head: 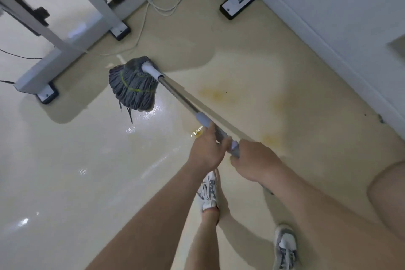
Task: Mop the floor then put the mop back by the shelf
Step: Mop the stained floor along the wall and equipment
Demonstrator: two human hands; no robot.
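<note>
Mopping is under way, prob. mid-job; the put-back hasn't started. Both hands hold the mop handle (175, 91). The left hand (206, 149) has its fingers wrapped round the grey grip section. The right hand (254, 162) is just behind it at approx 4 o'clock, closed round the handle's end. The mop head (133, 85) is out at approx 10 o'clock from the hands, near the white frame legs (54, 59), w/ its strands trailing toward 6 o'clock.

Done, as far as it shows: the floor (65, 171) has a wet sheen w/ glints (151, 109) from 5 to 7 o'clock of the mop head, so that patch looks mopped.

Left to do: yellow stains (215, 93) show at 3 o'clock of the mop head, toward the wall (328, 6). A small yellow wet spot (197, 133) sits just beside the left hand. After that the mop goes back by the shelf.

Hard to make out:
- Can't tell if the mop head presses on the floor or hangs just above it.
- No shelf is clearly identifiable. The frames at 11–12 o'clock are cut off by the top edge, so they could be a shelf or a worktop base.
- The right hand's fingers are mostly behind its own back.
- A white cable (166, 2) lies on the floor btwn the frames, and its ends are out of sight.
</note>
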